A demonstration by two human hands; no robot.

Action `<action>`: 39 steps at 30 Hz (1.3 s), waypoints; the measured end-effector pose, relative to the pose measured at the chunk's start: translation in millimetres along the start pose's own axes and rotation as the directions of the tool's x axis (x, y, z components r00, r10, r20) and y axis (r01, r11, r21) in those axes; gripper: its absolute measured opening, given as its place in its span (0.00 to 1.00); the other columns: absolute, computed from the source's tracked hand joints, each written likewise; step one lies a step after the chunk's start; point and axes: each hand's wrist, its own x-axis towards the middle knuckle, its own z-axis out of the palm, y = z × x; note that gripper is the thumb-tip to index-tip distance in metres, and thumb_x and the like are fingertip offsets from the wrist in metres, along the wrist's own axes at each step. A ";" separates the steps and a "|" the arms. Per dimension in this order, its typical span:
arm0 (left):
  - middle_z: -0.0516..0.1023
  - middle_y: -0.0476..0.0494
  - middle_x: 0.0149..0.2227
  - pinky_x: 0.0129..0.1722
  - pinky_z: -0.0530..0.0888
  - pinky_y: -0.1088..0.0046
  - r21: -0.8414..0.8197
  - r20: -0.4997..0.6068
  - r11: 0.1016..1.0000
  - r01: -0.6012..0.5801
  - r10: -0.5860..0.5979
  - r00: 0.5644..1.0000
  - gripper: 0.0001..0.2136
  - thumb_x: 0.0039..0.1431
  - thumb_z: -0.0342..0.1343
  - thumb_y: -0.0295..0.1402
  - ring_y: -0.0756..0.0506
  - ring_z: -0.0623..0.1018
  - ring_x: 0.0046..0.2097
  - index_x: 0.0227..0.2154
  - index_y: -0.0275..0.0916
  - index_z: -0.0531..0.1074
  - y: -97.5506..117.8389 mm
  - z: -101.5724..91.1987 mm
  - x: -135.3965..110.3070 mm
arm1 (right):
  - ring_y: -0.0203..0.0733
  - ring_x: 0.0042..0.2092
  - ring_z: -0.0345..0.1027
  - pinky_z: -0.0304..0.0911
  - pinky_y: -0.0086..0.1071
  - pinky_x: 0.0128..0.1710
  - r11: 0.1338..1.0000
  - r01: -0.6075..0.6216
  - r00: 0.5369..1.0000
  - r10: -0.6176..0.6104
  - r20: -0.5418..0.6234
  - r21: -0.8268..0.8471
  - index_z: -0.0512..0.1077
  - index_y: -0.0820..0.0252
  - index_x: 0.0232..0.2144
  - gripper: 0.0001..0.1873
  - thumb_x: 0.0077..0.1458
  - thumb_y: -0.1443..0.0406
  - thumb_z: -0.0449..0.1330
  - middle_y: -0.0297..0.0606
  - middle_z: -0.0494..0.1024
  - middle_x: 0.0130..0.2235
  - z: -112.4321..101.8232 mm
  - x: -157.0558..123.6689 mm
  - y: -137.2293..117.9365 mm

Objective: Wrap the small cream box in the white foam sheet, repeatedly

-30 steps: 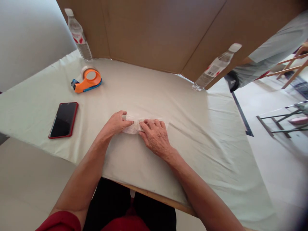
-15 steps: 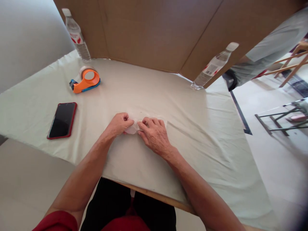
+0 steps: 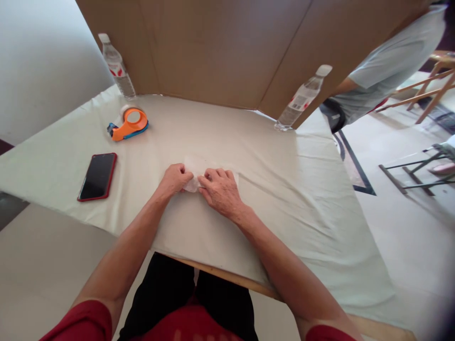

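A small pale, see-through sheet (image 3: 196,171), perhaps bubble wrap, lies on the cloth-covered table (image 3: 291,199) in front of me. My left hand (image 3: 174,179) pinches its left edge with curled fingers. My right hand (image 3: 220,189) rests on the sheet's right part, fingers bent and pressing it down, fingertips meeting the left hand's. Most of the sheet is hidden under both hands.
A red-cased phone (image 3: 97,176) lies at the left. An orange tape dispenser (image 3: 128,124) sits behind it. Two water bottles (image 3: 117,66) (image 3: 300,99) stand against a cardboard screen (image 3: 227,47). A person in a grey shirt (image 3: 387,66) sits at the right.
My left hand's fingers have curled in from lying on the sheet to pinching its edge. The sheet looks more bunched between my hands. The camera has shifted slightly.
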 end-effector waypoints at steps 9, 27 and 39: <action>0.66 0.54 0.17 0.21 0.72 0.77 -0.078 0.208 0.993 0.087 -0.069 0.976 0.05 0.49 0.54 0.22 0.52 0.70 0.21 0.23 0.37 0.66 46.3 -7.4 -5.7 | 0.51 0.48 0.65 0.50 0.41 0.44 0.988 -0.018 0.999 0.024 -0.033 0.154 0.72 0.61 0.49 0.14 0.61 0.64 0.59 0.46 0.79 0.49 0.4 -0.8 5.5; 0.73 0.51 0.25 0.25 0.69 0.76 0.036 0.308 0.966 -0.254 0.231 0.923 0.11 0.48 0.53 0.31 0.50 0.71 0.26 0.32 0.36 0.79 32.8 7.6 -15.8 | 0.42 0.48 0.74 0.67 0.37 0.50 0.716 -0.072 0.940 0.282 -0.193 0.694 0.73 0.57 0.32 0.07 0.54 0.70 0.54 0.43 0.79 0.46 -1.2 -3.9 34.7; 0.75 0.45 0.33 0.34 0.67 0.72 0.320 0.136 0.718 -0.618 0.611 0.780 0.11 0.58 0.56 0.34 0.48 0.72 0.32 0.38 0.40 0.82 2.9 22.8 -8.2 | 0.39 0.32 0.69 0.66 0.35 0.36 0.646 -0.392 0.865 0.502 0.023 0.655 0.75 0.57 0.32 0.05 0.55 0.64 0.58 0.36 0.79 0.33 -17.6 -19.4 61.1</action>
